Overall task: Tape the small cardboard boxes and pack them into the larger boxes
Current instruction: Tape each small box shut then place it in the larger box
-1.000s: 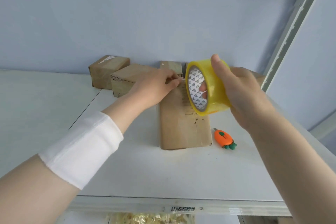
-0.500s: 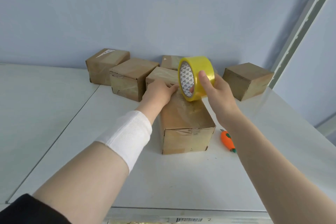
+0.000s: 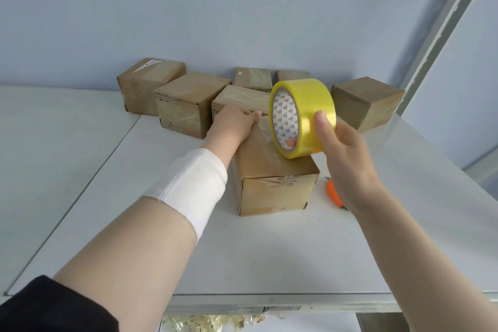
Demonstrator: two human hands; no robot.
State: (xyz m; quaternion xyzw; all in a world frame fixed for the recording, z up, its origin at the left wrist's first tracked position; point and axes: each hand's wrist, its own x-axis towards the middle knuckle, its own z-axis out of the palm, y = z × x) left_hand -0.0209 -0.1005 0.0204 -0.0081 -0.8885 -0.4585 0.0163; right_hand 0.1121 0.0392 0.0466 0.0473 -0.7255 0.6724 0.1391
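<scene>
Roll [image 3: 307,105] nearer | right fingers [image 3: 290,142] grip it (thumb [image 3: 321,122] outside) | left hand [image 3: 234,122] presses box [image 3: 272,170]

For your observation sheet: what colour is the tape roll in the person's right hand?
The tape roll is yellow, best seen in the head view.

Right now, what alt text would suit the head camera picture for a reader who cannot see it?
A person's right hand holds a roll of yellow tape above a small cardboard box on a white table, while the left hand rests on the box's far edge. More boxes stand behind; a small orange object lies beside it.
</scene>
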